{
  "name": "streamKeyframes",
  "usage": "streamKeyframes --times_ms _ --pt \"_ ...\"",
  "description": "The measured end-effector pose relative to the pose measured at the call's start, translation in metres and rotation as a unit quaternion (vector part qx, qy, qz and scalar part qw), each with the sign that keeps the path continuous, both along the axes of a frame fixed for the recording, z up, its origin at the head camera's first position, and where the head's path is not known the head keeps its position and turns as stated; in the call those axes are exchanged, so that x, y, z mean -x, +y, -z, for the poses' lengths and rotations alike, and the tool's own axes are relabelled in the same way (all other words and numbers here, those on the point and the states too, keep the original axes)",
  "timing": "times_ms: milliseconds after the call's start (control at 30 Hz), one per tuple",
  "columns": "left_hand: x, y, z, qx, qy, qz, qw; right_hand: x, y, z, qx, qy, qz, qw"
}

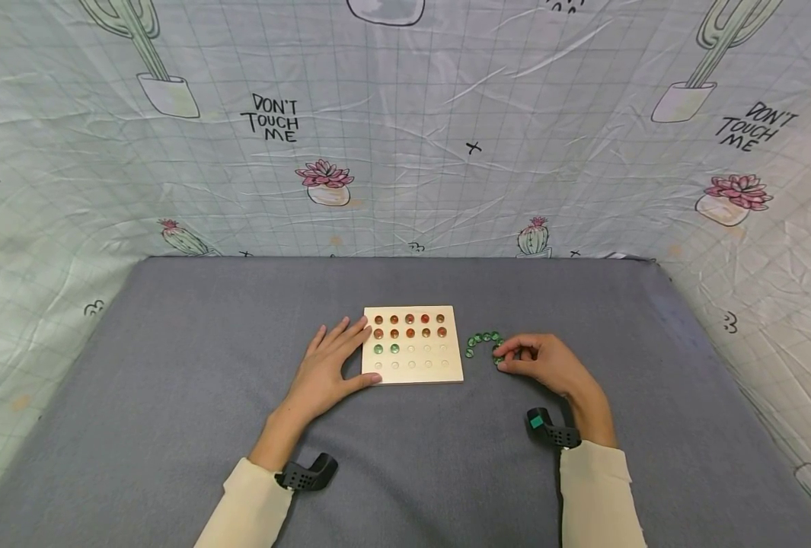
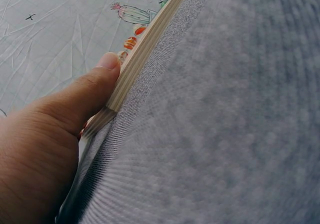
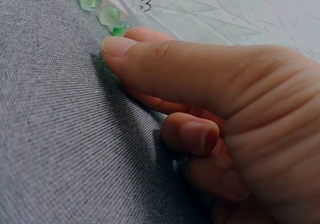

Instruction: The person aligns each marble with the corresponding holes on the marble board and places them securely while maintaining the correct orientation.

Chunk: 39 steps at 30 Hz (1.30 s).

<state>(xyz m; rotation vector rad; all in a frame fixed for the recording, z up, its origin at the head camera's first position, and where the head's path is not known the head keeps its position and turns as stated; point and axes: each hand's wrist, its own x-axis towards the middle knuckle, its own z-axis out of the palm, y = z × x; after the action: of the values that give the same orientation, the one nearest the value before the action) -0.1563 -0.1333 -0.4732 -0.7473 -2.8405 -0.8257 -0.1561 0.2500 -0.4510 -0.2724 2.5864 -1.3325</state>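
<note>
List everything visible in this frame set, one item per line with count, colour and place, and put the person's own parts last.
wooden board: one, pale wood, centre of the table, dimpled in a grid.
red-orange marbles: ten, filling the two far rows of the board.
green marbles on the board: two, third row, left end.
loose green marbles: a small curved cluster, exact count unclear, on the cloth right of the board.
table cloth: one, grey, covering the table.
backdrop sheet: pale green grid, cactus prints, behind and beside the table.
left hand: resting against the board's left edge, thumb on its near corner.
right hand: fingertips pinching a green marble at the cluster's near end.
</note>
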Motion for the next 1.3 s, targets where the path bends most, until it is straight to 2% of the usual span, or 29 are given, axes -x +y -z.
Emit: streamKeyframes --times_ms 233,467,833,867,1300 --pt "-0.0004 0.0004 -0.0005 -0.004 0.003 -0.002 1.0000 0.0001 -0.0005 -0.0007 0.004 0.002 -0.002 1.000" --pt "-0.0003 0.0006 -0.0008 0.002 0.021 -0.003 0.9998 0.0005 -0.0010 -0.0012 0.016 0.002 -0.002 1.000" --pt "-0.0007 0.0000 -0.0010 0.002 0.017 -0.003 0.9998 0.0013 -0.0011 -0.0003 0.000 0.004 -0.003 1.000" --pt "-0.0006 0.0000 -0.0009 0.002 0.017 -0.003 0.9998 -0.0004 -0.0031 -0.0049 0.001 0.005 -0.005 1.000" --pt "-0.0014 0.0006 0.0003 -0.003 0.024 0.002 0.9997 -0.0014 0.0006 0.0002 0.000 0.007 0.003 1.000"
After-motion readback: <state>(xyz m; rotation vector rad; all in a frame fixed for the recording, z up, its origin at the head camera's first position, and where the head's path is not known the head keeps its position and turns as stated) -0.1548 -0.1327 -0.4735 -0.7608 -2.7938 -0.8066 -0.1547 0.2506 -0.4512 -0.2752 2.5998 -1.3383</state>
